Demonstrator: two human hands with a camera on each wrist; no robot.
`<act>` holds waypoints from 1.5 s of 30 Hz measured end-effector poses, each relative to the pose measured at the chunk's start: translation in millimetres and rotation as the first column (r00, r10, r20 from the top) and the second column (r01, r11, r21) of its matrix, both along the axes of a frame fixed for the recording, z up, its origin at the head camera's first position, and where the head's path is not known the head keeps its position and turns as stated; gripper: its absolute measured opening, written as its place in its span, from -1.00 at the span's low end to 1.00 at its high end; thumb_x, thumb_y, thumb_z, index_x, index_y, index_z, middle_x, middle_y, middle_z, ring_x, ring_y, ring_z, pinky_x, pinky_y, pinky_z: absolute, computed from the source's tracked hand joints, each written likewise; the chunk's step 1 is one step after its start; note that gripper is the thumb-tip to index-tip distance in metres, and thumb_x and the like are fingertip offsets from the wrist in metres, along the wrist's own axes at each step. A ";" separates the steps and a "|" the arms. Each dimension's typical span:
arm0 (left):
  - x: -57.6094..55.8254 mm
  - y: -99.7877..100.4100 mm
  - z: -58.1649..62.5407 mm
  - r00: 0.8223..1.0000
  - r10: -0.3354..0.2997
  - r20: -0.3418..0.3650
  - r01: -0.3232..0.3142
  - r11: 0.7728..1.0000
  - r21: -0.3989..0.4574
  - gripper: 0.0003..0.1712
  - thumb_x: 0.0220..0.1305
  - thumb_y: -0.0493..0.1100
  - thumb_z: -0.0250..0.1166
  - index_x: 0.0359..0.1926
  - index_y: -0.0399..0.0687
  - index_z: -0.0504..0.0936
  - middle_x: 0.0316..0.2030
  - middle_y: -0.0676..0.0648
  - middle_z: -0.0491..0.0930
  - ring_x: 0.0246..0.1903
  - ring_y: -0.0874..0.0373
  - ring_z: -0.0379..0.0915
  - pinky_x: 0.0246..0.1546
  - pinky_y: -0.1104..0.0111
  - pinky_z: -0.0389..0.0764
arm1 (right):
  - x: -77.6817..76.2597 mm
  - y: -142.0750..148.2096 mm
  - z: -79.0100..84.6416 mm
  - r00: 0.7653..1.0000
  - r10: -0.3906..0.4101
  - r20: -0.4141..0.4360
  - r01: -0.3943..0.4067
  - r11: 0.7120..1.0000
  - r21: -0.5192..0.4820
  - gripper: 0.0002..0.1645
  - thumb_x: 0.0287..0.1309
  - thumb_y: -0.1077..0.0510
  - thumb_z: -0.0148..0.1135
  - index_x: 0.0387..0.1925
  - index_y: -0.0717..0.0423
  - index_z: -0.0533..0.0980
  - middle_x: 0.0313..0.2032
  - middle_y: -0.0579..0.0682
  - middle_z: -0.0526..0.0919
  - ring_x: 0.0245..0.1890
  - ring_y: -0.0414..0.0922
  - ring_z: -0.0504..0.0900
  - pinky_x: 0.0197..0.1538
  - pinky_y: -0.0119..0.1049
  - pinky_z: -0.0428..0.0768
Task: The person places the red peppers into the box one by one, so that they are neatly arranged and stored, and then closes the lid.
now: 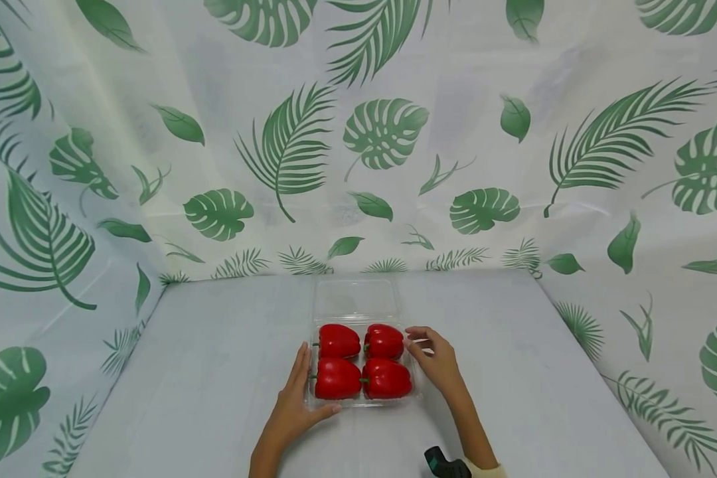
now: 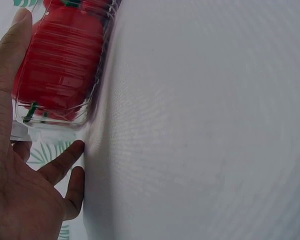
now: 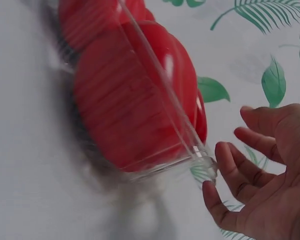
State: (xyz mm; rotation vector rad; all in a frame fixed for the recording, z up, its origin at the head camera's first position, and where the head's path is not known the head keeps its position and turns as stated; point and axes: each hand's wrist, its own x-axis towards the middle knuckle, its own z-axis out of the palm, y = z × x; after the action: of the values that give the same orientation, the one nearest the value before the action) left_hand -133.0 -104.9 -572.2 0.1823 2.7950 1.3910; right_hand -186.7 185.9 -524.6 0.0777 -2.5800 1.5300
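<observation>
Red bell peppers (image 1: 338,379) with green stems fill a clear plastic clamshell box (image 1: 370,403) in two rows, its clear lid (image 1: 355,299) folded back flat behind it. Along the box's left side lie the extended fingers of my left hand (image 1: 293,405), while its thumb lies along the front edge. In the left wrist view, a pepper (image 2: 60,60) shows through the ribbed wall beside that thumb. My right hand (image 1: 436,358) is at the right side near the back corner, fingers loosely bent. The right wrist view shows its fingertips at the box's rim (image 3: 205,162), pinching nothing visible.
A white-covered table (image 1: 227,358) lies under the box. Behind and at both sides stands a white curtain (image 1: 442,60) printed with green leaves. A black device (image 1: 447,463) is at the right wrist, near the bottom of the head view.
</observation>
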 end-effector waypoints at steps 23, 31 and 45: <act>0.4 -2.0 0.5 1.000 -0.007 -0.018 0.008 0.999 0.035 0.38 -0.14 0.29 0.51 0.57 0.15 -0.14 0.57 0.07 -0.19 0.51 -0.15 -0.10 0.24 -0.20 0.34 | -86.0 14.1 3.0 0.890 0.077 0.450 0.141 0.892 -0.430 -0.43 0.39 0.14 0.07 0.33 0.30 0.30 0.28 0.33 0.42 0.26 0.16 0.47 0.30 0.04 0.47; 0.7 -1.8 0.9 1.000 -0.002 0.001 0.002 1.000 0.029 0.39 -0.16 0.32 0.51 0.56 0.22 -0.15 0.56 0.16 -0.21 0.52 -0.08 -0.12 0.26 -0.18 0.33 | -98.1 7.8 -8.5 0.880 0.070 0.470 0.172 0.875 -0.452 -0.50 0.35 0.18 0.14 0.26 0.30 0.40 0.16 0.25 0.53 0.06 -0.02 0.55 0.02 -0.29 0.64; 0.6 -0.9 1.5 1.000 0.005 -0.006 -0.005 1.000 0.025 0.40 -0.19 0.32 0.51 0.56 0.23 -0.14 0.56 0.14 -0.18 0.52 -0.09 -0.08 0.24 -0.20 0.36 | -97.2 7.8 -5.3 0.915 0.052 0.400 0.151 0.875 -0.460 -0.55 0.27 0.30 0.17 0.19 0.19 0.40 -0.25 -0.06 0.64 -0.20 -0.18 0.60 -0.06 -0.29 0.61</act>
State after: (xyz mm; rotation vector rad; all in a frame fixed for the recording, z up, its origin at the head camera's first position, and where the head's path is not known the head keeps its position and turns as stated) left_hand -132.4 -105.8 -570.8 0.1806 2.7857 1.4298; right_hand -283.9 193.7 -529.9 -0.3979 -2.3346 2.3264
